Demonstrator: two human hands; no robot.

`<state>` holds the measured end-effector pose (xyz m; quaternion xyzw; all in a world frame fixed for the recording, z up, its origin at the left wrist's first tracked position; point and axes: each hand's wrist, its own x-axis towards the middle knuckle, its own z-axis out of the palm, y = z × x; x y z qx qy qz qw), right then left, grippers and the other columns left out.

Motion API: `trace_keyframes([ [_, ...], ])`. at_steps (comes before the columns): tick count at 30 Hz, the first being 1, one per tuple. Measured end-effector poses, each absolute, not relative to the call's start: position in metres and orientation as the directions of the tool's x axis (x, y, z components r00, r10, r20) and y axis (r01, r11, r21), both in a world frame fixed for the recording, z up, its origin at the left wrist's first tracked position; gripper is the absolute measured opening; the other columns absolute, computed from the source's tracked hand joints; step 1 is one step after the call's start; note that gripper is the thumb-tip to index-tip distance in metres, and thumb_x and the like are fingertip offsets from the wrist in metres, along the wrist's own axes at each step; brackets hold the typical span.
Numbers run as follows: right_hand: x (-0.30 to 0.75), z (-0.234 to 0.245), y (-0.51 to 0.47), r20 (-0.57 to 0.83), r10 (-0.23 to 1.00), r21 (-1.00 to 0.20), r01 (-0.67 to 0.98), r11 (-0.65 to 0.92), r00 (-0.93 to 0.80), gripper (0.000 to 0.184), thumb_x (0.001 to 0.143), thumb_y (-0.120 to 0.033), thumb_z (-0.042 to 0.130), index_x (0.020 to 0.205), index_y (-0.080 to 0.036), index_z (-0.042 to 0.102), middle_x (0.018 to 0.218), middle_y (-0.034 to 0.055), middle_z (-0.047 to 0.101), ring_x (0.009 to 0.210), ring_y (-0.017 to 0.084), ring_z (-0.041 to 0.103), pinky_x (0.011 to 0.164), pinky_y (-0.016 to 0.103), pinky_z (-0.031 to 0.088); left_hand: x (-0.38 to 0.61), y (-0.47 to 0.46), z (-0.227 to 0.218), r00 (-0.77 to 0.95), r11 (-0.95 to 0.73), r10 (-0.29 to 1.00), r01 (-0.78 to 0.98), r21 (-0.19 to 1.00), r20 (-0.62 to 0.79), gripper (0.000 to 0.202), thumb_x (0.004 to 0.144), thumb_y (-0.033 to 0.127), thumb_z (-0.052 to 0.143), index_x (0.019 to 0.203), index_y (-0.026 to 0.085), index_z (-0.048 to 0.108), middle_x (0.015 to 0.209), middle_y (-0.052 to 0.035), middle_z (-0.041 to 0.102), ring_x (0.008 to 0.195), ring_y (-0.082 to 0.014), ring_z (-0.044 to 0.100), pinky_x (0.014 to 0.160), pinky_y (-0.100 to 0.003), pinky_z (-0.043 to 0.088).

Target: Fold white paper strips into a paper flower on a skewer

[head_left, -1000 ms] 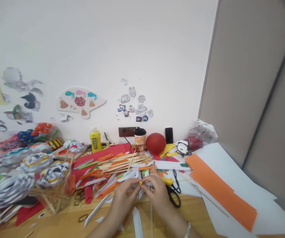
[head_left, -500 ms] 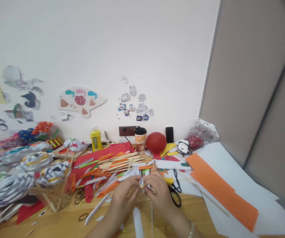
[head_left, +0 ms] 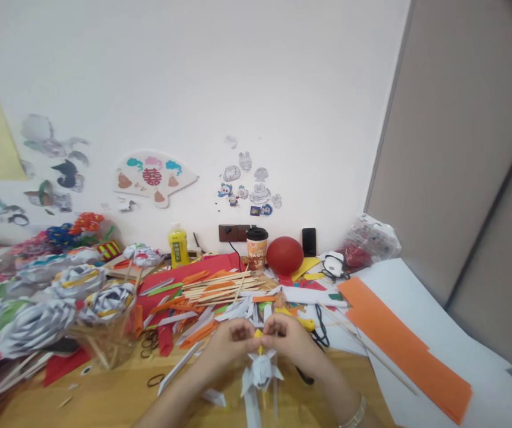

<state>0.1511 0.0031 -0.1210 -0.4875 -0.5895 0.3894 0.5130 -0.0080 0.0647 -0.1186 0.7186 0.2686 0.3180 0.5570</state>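
Observation:
Between my hands, a folded yellow paper strip (head_left: 258,334) sticks up from a white folded-paper flower (head_left: 262,370). My left hand (head_left: 233,340) is closed, its thumb and fingers pinching the yellow paper from the left. From the other side my right hand (head_left: 288,337) pinches the same paper, thumbs close together. Below the fingertips hangs the flower, its pointed white petals spreading outward. Under it a thin stick (head_left: 264,399) shows in part. A long white paper strip (head_left: 251,407) lies below on the wooden table.
Folded paper strips and wooden sticks (head_left: 220,286) are heaped beyond my hands. Finished paper flowers (head_left: 37,324) crowd the left. Behind stand a yellow bottle (head_left: 178,246), a lidded cup (head_left: 256,249) and a red balloon (head_left: 285,255). Orange paper (head_left: 410,351) lies at right.
The white flower, earlier mostly hidden at my fingers, now shows below them. My fingers have shifted onto the yellow paper above it. The view has turned slightly left.

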Motion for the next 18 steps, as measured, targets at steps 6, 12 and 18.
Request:
trace_keyframes([
  [6,0.147,-0.141,0.012,0.146,0.988,-0.980,0.142,0.137,0.055,0.016,0.063,-0.026,0.066,0.068,-0.017,0.054,0.061,-0.0034,0.055,0.058,0.012,0.053,0.055,0.021,0.039,-0.009,0.075,-0.132,0.651,-0.258,0.750,0.122,0.958,0.120,0.025,0.063,0.036,0.067,0.065,0.013,0.057,0.056,0.0029,0.051,0.053,-0.0099,0.043,0.051,-0.021,0.032],
  [12,0.145,-0.151,0.021,0.140,0.987,-0.979,0.158,0.126,0.081,0.019,0.063,-0.025,0.067,0.065,-0.017,0.050,0.055,-0.0054,0.050,0.052,0.009,0.048,0.050,0.020,0.035,-0.007,0.082,-0.144,0.611,-0.308,0.774,0.135,0.942,0.165,0.026,0.063,0.037,0.065,0.062,0.014,0.053,0.054,0.0049,0.048,0.051,-0.0094,0.042,0.050,-0.021,0.032],
  [18,0.148,-0.158,0.023,0.169,0.978,-0.956,0.261,0.132,0.126,0.012,0.062,-0.017,0.063,0.066,-0.017,0.052,0.059,-0.0041,0.053,0.055,0.010,0.050,0.052,0.020,0.037,-0.006,0.078,-0.140,0.616,-0.269,0.780,0.169,0.948,0.112,0.026,0.062,0.037,0.066,0.065,0.013,0.056,0.057,0.0029,0.054,0.054,-0.0102,0.046,0.052,-0.022,0.034],
])
